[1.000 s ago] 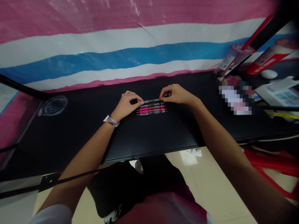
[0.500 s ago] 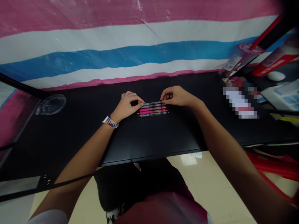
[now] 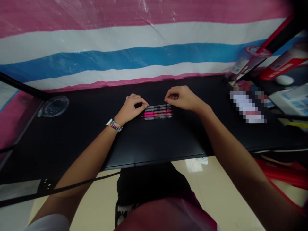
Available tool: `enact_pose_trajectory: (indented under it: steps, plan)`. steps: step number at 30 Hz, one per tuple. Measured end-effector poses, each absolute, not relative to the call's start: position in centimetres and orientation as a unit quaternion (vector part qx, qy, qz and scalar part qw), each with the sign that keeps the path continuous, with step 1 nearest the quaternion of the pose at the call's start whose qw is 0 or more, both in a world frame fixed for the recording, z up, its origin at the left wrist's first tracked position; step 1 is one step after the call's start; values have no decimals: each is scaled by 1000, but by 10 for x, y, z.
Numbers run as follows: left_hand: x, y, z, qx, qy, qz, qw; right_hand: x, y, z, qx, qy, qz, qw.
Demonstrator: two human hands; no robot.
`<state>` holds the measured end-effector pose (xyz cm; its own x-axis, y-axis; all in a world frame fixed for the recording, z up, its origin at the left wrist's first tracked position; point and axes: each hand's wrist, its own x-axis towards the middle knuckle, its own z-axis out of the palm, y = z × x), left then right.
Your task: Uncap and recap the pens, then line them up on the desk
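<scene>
Left hand [image 3: 132, 108]: resting at the table [image 3: 154, 141], thumb and forefinger meeting right at the left end of the far pen [image 3: 157, 106]; they are touching it, but whether they are pinching or only pressing, I cannot tell.
Right hand [image 3: 184, 98]: hovering by that pen's right end, fingers curling in toward the thumb, nothing showing between them; whether the tips are making contact, I cannot tell.
Far pen: lying flat at the back of the row, running almost parallel with its neighbours.
Pink pens [image 3: 150, 114]: sitting mid-row, side by side, with neither hand holding them.
Near pen [image 3: 148, 118]: lying grey at the front, closing off the row.
Row: looking very much like an evening-up step, the far pen being settled against the others.
Pen ends: probably calling for a feather touch now, the left fingertips steadying one end, the right ones nudging the other level, both sparing the neighbours any rolling.
</scene>
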<state>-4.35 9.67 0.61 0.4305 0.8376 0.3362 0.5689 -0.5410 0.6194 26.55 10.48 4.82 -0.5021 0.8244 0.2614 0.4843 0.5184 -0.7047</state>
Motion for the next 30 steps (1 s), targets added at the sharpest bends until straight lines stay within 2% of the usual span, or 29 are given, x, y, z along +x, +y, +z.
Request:
enact_pose_trajectory:
  steps: [3, 6, 9, 14, 23, 27, 30]
  plan:
    - [-43, 96, 8, 822, 431, 309, 207, 249, 89, 60, -349, -855, 282, 262]
    - [-43, 94, 12, 828, 440, 288, 195, 233, 73, 66, -294, -911, 229, 179]
    - [-43, 92, 15, 832, 444, 273, 189, 226, 61, 62, -278, -930, 195, 145]
    - [-43, 92, 16, 834, 439, 274, 190, 228, 54, 47, -251, -912, 250, 207]
    - [-44, 96, 9, 834, 432, 290, 187, 230, 55, 35, -223, -928, 192, 227]
    - [-44, 96, 8, 832, 428, 304, 181, 228, 54, 30, -218, -919, 216, 248]
    - [-41, 89, 14, 822, 422, 334, 185, 229, 58, 28, -218, -898, 241, 297]
